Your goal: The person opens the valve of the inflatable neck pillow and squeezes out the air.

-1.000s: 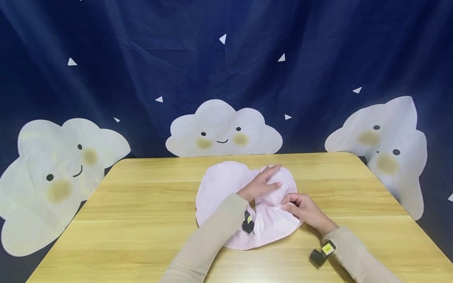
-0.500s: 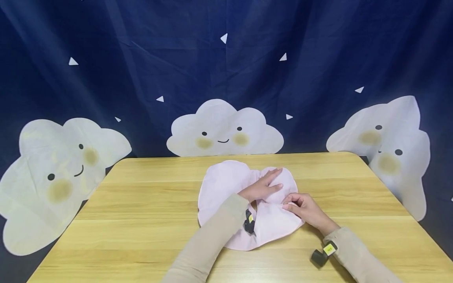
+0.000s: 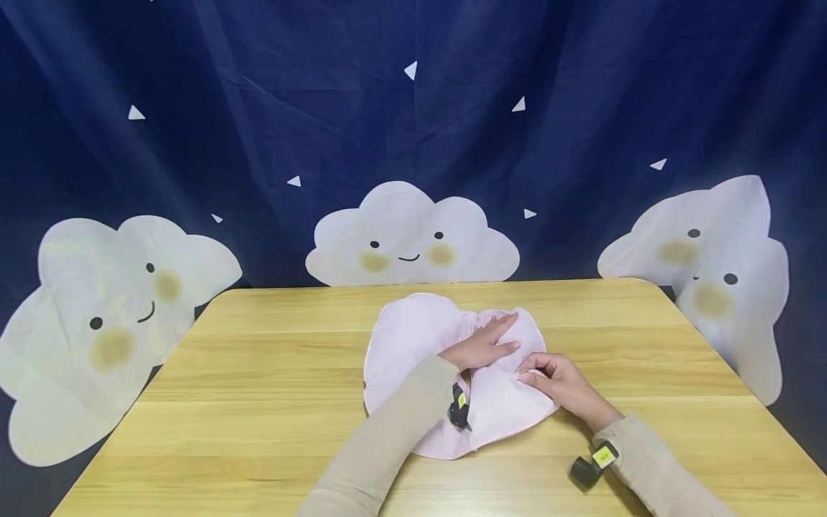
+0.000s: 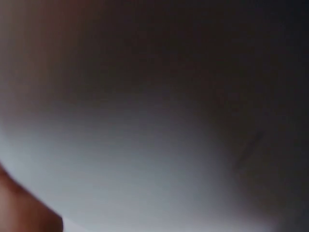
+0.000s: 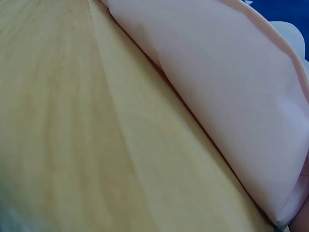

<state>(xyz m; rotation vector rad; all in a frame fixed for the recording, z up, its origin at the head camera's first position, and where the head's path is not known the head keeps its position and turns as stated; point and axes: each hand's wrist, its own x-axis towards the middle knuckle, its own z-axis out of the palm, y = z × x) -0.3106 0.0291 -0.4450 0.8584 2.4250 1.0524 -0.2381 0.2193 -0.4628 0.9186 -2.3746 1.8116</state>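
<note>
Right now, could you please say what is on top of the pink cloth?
The left hand rests on the pink cloth, with the left sleeve and black wrist camera above; the right hand pinches the cloth. The cloth they cover cannot be seen.

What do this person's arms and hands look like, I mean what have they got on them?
The left sleeve and right sleeve are long and beige. The left hand and right hand are ungloved. Each wrist carries a small black device: the left device and right device both show a yellow patch. No cables are visible.
</note>
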